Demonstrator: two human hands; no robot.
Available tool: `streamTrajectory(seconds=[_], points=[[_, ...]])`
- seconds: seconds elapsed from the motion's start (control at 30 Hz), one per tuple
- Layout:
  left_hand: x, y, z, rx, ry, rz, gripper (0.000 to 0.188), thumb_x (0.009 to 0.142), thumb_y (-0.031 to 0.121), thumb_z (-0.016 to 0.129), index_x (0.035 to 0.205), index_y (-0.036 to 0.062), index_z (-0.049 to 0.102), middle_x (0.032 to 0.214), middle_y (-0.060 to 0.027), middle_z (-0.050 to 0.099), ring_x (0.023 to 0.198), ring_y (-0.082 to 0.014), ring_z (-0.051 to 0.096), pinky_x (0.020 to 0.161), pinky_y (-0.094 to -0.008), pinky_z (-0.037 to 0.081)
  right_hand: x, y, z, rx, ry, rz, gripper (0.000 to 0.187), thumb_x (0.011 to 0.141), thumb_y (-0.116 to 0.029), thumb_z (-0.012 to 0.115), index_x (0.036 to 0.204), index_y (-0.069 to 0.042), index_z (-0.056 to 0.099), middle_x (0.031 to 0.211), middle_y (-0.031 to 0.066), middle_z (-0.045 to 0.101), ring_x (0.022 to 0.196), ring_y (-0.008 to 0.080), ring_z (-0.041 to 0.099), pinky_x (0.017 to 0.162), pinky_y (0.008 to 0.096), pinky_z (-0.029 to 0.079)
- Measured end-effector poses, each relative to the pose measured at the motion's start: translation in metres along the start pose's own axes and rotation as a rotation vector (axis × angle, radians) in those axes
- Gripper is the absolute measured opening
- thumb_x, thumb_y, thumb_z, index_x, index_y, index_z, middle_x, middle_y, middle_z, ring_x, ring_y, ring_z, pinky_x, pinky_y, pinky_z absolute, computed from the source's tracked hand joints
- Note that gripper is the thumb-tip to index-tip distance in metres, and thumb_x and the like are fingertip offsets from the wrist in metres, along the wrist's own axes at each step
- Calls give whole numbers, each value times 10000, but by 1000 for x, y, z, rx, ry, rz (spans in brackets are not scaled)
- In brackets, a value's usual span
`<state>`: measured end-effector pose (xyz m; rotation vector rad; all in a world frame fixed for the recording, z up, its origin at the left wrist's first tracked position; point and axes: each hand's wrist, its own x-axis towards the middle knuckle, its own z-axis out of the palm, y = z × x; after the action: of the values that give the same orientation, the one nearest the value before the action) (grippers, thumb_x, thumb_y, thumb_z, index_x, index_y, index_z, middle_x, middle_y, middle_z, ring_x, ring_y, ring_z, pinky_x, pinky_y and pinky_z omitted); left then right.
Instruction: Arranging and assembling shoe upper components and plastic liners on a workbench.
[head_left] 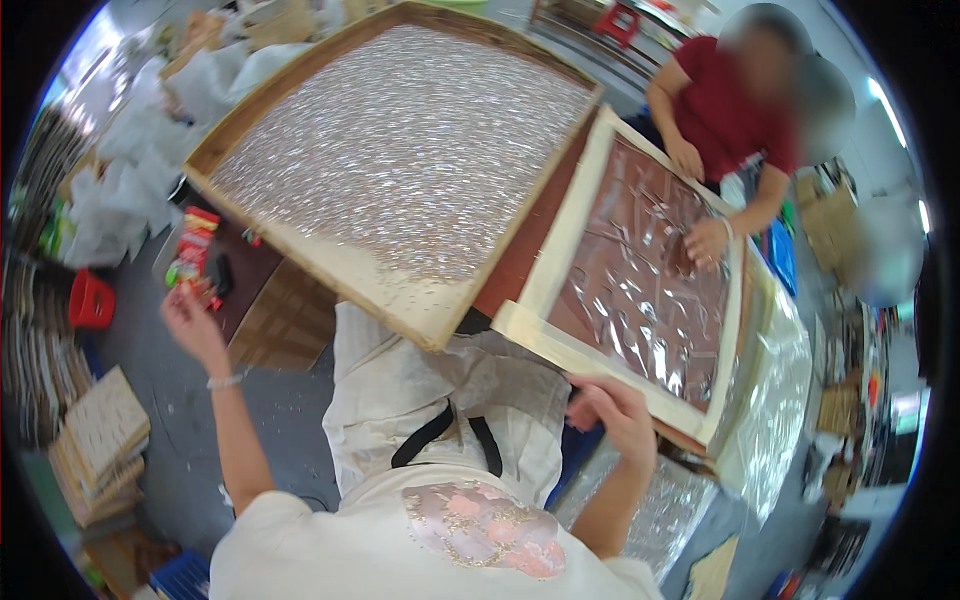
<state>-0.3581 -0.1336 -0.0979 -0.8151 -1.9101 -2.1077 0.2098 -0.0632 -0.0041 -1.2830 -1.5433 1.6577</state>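
Note:
At the left, my left hand [190,318] has its fingers pinched at the lower end of a red and green snack packet [196,245]. A small black object [218,274] lies right beside the packet. My right hand [618,412] is held in front of my lap with curled fingers, near the close edge of a pale-rimmed frame [535,325]; whatever is in it, if anything, is hidden. Across my knees rests a large wooden tray [340,298], spread with many small shiny slivers [400,140] that thin out toward its near corner.
A person in a red shirt [735,110] sits at the far right, one hand [708,243] on clear strips [640,270] inside the frame. A cardboard box [285,320] stands by my left knee. Red bin [92,300], stacked boards [100,425] and white bags [140,150] line the left; plastic sheeting [770,400] hangs right.

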Motion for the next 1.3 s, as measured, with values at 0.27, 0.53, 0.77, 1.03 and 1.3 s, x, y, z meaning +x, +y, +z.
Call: streamTrajectory(seconds=[0.27,0.53,0.77,1.03,1.3], points=[[-85,206,79,-227,-977,-62,97,905,-11,535,1001,-9,549,859,-69,625,760,-105,616,681,-237,509,45,-65,85,88,106,-478,518,816,-38,678,1300,-51,495,1081,97,638,822,110,624,723,249,512],[-173,229,137,-691,-1161,-570,231,873,-26,583,1096,-19,523,948,-77,634,843,-132,625,741,-253,521,20,-19,56,154,197,-337,269,858,-88,659,1112,-13,612,908,36,656,754,78,591,663,218,494],[-201,218,146,-784,-1414,-615,153,857,23,634,1006,-11,633,989,-62,646,826,-102,618,715,-246,525,3,-22,61,205,328,-396,273,847,-62,665,1101,20,608,998,78,649,857,95,612,750,222,498],[-205,219,136,-666,-1138,-138,151,843,26,652,985,-21,640,941,-94,651,782,-125,615,682,-245,479,0,-24,61,-19,265,-553,309,779,6,693,1082,-2,631,1029,113,665,911,147,629,790,262,484],[-203,232,129,-791,-1085,-420,165,802,-7,684,955,-18,623,927,-65,622,803,-114,592,689,-227,463,-3,-25,64,-110,246,-609,250,733,67,706,971,26,641,925,101,646,850,151,596,769,248,444]])
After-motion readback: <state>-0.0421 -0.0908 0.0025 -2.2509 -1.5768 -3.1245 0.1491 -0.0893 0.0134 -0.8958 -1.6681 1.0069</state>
